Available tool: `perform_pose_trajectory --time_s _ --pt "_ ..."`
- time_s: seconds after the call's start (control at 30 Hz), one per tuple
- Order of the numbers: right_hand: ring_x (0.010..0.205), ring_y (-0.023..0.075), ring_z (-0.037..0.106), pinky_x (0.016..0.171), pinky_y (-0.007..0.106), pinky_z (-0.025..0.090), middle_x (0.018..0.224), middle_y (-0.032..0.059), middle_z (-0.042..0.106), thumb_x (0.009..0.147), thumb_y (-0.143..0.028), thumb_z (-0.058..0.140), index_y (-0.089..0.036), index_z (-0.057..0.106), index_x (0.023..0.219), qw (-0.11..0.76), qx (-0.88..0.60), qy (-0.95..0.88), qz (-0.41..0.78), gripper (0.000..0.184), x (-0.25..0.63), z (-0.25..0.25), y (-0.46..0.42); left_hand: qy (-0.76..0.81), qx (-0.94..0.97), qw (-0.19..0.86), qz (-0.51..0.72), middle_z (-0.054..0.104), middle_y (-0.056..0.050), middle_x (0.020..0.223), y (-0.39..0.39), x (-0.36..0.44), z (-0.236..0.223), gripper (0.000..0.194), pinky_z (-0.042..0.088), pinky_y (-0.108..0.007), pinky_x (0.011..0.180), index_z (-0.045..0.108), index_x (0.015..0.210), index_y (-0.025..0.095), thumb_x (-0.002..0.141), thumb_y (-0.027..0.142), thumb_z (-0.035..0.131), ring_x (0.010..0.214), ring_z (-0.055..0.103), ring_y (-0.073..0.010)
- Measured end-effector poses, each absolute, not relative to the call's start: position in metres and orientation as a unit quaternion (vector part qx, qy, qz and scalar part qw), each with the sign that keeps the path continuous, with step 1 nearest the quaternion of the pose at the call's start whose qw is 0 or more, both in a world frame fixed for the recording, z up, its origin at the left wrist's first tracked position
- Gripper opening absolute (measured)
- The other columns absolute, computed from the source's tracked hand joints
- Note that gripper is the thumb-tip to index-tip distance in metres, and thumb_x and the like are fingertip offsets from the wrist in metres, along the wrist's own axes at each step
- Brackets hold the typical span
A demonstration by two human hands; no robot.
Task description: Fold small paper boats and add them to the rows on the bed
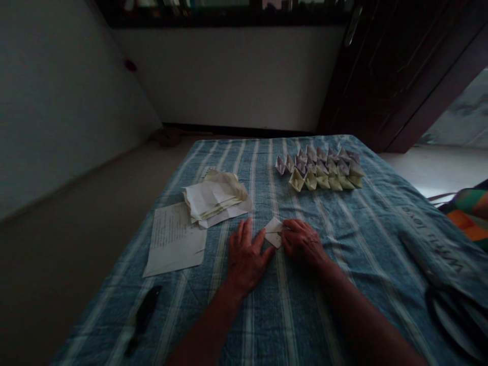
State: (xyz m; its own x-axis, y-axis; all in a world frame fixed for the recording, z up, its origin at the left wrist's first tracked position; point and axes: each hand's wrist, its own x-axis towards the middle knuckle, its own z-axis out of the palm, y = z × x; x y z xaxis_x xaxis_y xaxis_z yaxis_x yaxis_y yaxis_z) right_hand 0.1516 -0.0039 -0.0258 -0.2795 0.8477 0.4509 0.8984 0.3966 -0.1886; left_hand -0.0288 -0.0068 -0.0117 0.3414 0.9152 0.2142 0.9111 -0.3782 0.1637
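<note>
The small folded paper (273,233) lies at twelve o'clock between your hands on the striped bedcover (366,244). Your left hand (246,259) rests open beside it; your right hand (303,243) curls against its edge, though you cannot tell whether it pinches. Light and soft, it's best taken by the creased edges.

"What sort of place am I looking into from here?"

"I'm seeing a room in a home, most likely a bedroom. A bed (381,244) under a striped blue sheet is filling the view, and paper boats (319,168) are sitting on it."

"What else is pointing that way?"

"A dark wooden door (385,71) with a metal handle (353,25) is standing beside a plain white wall (229,76), and a colourful cloth (467,216) is showing at the right edge."
</note>
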Motion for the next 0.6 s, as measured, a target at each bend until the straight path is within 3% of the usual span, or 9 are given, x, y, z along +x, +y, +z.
perform_pose_trajectory --time_s 0.6 --pt "0.085 0.0192 0.060 0.077 0.031 0.046 0.098 0.0076 0.066 0.088 -0.015 0.050 -0.019 0.065 0.072 0.263 -0.583 -0.762 -0.102 0.022 0.1547 -0.0321 -0.0134 0.570 0.805 0.032 0.162 0.045 -0.014 0.146 -0.0063 -0.0260 -0.0114 0.044 0.035 -0.056 0.106 0.063 0.124 0.025 0.084 0.045 0.061 0.138 0.033 -0.0366"
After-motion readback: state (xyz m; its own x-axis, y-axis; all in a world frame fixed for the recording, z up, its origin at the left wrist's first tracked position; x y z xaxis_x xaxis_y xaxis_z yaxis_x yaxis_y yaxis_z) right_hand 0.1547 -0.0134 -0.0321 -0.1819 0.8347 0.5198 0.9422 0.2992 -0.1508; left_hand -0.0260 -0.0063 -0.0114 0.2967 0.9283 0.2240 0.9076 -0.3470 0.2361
